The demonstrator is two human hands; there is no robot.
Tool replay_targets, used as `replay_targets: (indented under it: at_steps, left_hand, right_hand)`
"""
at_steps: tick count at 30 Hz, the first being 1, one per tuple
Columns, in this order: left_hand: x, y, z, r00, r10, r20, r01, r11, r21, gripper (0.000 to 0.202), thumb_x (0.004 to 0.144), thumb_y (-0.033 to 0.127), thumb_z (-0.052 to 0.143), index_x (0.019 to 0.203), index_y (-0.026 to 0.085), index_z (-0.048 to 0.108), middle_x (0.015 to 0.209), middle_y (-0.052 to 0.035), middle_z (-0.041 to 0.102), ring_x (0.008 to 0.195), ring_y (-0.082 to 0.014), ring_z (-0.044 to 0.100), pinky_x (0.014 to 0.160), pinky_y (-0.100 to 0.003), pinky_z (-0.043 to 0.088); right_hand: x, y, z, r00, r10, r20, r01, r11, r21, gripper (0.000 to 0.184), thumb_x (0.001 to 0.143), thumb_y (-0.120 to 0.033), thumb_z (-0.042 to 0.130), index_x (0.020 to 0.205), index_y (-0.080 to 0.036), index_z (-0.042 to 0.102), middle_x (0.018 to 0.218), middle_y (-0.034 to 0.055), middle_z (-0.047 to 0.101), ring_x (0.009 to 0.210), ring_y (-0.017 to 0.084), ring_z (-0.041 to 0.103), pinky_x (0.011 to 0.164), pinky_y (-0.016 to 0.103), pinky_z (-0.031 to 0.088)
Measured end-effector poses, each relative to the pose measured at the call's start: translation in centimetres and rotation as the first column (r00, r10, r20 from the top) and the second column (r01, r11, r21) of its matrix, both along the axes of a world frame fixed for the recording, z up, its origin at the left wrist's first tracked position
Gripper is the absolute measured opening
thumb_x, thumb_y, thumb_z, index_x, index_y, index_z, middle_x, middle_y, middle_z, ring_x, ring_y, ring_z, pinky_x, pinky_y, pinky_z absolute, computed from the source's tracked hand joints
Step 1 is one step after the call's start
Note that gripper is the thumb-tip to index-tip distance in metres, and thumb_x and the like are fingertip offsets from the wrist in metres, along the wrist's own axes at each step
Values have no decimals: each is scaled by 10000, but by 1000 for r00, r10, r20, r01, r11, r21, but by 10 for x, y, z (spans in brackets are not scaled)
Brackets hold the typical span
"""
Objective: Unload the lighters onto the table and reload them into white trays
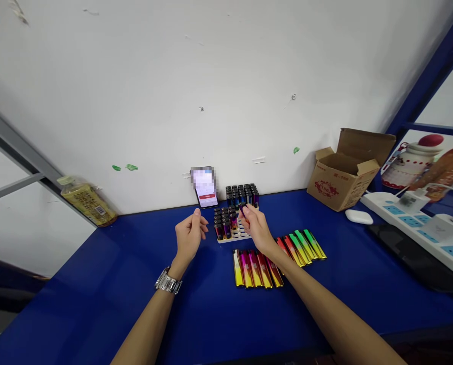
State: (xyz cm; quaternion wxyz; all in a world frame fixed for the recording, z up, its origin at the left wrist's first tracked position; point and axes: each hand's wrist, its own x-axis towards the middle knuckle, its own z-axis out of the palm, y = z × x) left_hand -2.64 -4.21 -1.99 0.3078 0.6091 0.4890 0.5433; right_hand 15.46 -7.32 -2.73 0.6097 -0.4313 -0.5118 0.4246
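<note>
A white tray (237, 236) on the blue table holds several upright lighters with black tops (241, 195). My right hand (256, 226) is over the tray, fingers pinched on a purple lighter (243, 209) at its top. My left hand (189, 234), with a metal watch on the wrist, hovers just left of the tray, fingers loosely curled, nothing visible in it. Several colourful lighters lie flat in a row (257, 267) in front of the tray, and another row (301, 245) lies to the right of my right wrist.
A phone (204, 188) leans on the white wall behind the tray. An open cardboard box (342, 175), a white earbud case (359, 216), a power strip (420, 223) and a dark tablet (412, 256) are to the right. A packaged bottle (87, 202) lies at far left.
</note>
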Motion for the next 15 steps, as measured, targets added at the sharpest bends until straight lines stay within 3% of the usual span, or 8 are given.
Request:
replay_targets:
  at_steps: [3,7,11,15]
  left_hand:
    - [-3,10,-14,998,1,-68,-6,997,-73,505,868,556,444,593,157,585,450,11,546,345,-90,480,368,-213,355]
    - [-3,15,-27,982,-43,-187,18,991,-132,543,877,578,396,587,162,589,455,2,573,349,-102,499,415,-225,383]
    - [-1,14,-29,953,-58,-296,26,993,-112,562,892,575,362,567,174,587,458,0,594,373,-111,521,484,-233,415]
    - [-1,14,-27,939,-68,-336,30,993,-116,571,890,593,352,563,185,583,457,6,595,391,-122,533,496,-237,417]
  right_hand:
    - [0,5,-1,980,43,-192,-74,985,-157,414,847,-511,467,569,-204,450,416,-85,254,364,61,183,363,213,144]
    - [-2,6,1,927,-83,-366,-61,929,-366,485,809,-581,508,512,-217,392,355,-84,265,322,52,164,332,212,118]
    - [-4,4,5,895,-128,-427,-70,906,-417,543,819,-594,492,453,-216,355,326,-84,238,299,46,143,307,205,114]
    - [-8,4,9,882,-166,-441,-50,898,-437,544,872,-478,420,407,-219,308,319,-81,196,290,50,141,298,194,116]
